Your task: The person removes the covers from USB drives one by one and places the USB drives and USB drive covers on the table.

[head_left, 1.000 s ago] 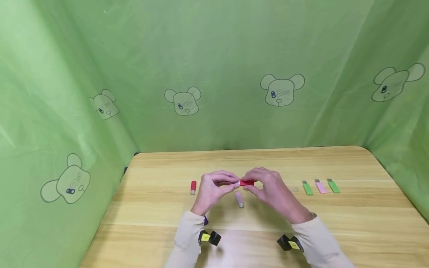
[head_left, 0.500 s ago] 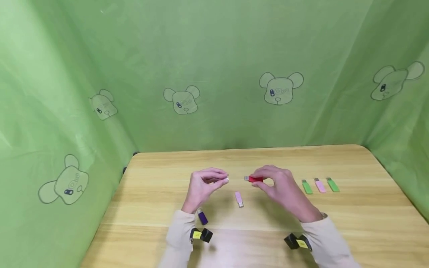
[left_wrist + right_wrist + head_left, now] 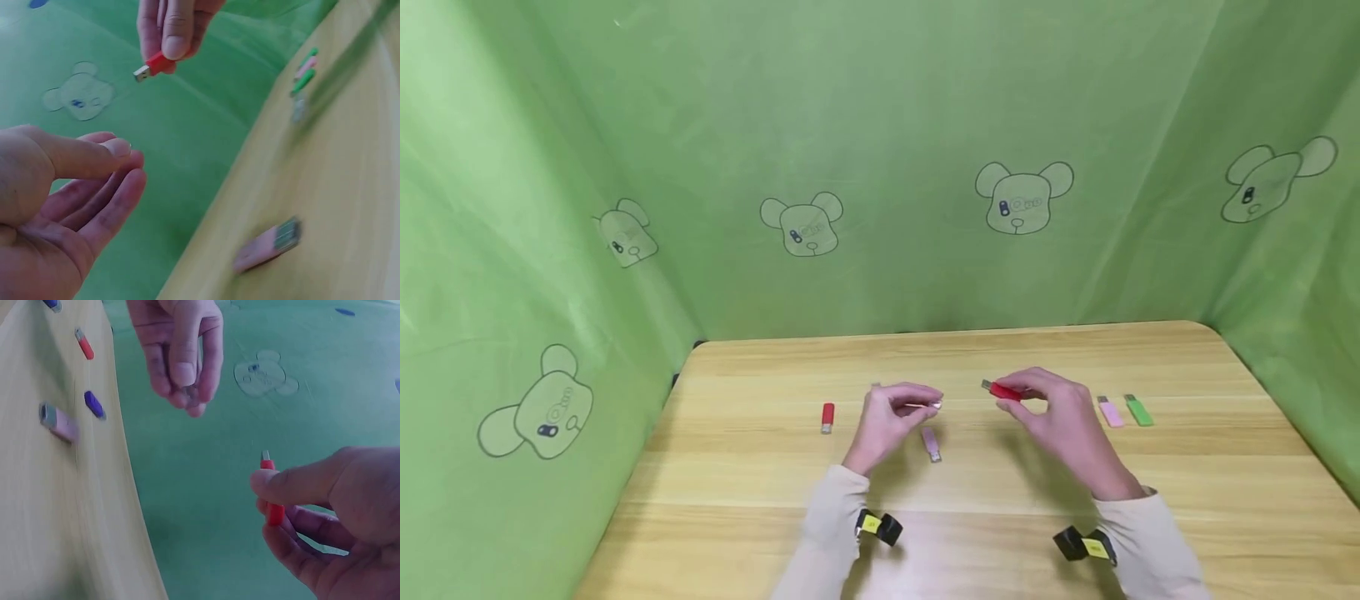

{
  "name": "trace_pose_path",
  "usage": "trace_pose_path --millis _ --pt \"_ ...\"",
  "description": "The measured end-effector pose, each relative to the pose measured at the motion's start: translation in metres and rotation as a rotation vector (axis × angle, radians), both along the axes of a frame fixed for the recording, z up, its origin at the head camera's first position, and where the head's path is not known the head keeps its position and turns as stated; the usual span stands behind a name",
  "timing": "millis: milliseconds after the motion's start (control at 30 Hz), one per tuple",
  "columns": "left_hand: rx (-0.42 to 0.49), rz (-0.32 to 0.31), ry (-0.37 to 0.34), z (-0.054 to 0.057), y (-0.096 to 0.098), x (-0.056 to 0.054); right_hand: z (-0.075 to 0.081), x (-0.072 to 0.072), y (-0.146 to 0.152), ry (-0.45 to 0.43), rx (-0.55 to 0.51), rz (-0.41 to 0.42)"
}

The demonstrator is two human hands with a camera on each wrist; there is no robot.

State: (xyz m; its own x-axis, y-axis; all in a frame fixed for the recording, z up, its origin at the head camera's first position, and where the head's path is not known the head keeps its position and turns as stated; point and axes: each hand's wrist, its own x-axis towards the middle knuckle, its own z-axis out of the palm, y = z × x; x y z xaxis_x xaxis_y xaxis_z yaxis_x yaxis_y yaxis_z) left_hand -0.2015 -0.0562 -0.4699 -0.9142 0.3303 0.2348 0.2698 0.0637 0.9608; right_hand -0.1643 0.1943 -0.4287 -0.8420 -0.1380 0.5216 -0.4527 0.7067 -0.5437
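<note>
My right hand (image 3: 1063, 417) pinches a red USB stick (image 3: 1006, 392) between thumb and fingers, its bare metal plug pointing left toward the other hand. Between the thumb and fingertips of my left hand (image 3: 891, 421) is a small clear cap (image 3: 190, 394), mostly covered by the fingers. A gap separates the cap from the red stick, and both hands are raised over the table. Below them on the wood lies a pink USB stick (image 3: 931, 444) with its plug bare. Left of the left hand lies another red USB stick (image 3: 827, 417).
A pink stick (image 3: 1110, 412) and a green stick (image 3: 1138, 410) lie at right on the wooden table (image 3: 1000, 550); another green stick (image 3: 303, 82) and a small clear piece (image 3: 299, 107) show in the left wrist view. A purple stick (image 3: 94, 404) lies at left. Green curtains (image 3: 910, 275) surround the table.
The hands, together at the red USB stick a second ago, have parted, exposing its plug. The right hand has moved right with the stick; the left drew back, then came right again with the cap.
</note>
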Motion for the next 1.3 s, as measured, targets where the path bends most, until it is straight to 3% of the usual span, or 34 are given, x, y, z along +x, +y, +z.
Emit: trace_pose_path --millis 167,367,600,800,967,1300 --pt "-0.091 -0.024 0.011 -0.005 0.025 -0.003 -0.007 0.003 0.028 -0.028 -0.035 -0.113" --pt "-0.188 -0.061 0.044 -0.019 0.048 -0.006 -0.022 -0.001 0.071 -0.057 -0.068 -0.273" --pt "-0.214 -0.083 0.023 -0.029 0.066 -0.003 -0.049 -0.008 0.141 -0.111 -0.037 -0.444" --pt "-0.217 -0.093 0.009 -0.030 0.076 -0.001 -0.075 -0.009 0.185 -0.240 0.013 -0.483" --pt "-0.241 -0.095 0.030 -0.031 0.083 -0.002 -0.092 -0.010 0.200 -0.249 0.029 -0.495" --pt "-0.361 -0.051 0.035 -0.036 0.097 -0.007 -0.092 -0.011 0.197 -0.268 0.024 -0.514"
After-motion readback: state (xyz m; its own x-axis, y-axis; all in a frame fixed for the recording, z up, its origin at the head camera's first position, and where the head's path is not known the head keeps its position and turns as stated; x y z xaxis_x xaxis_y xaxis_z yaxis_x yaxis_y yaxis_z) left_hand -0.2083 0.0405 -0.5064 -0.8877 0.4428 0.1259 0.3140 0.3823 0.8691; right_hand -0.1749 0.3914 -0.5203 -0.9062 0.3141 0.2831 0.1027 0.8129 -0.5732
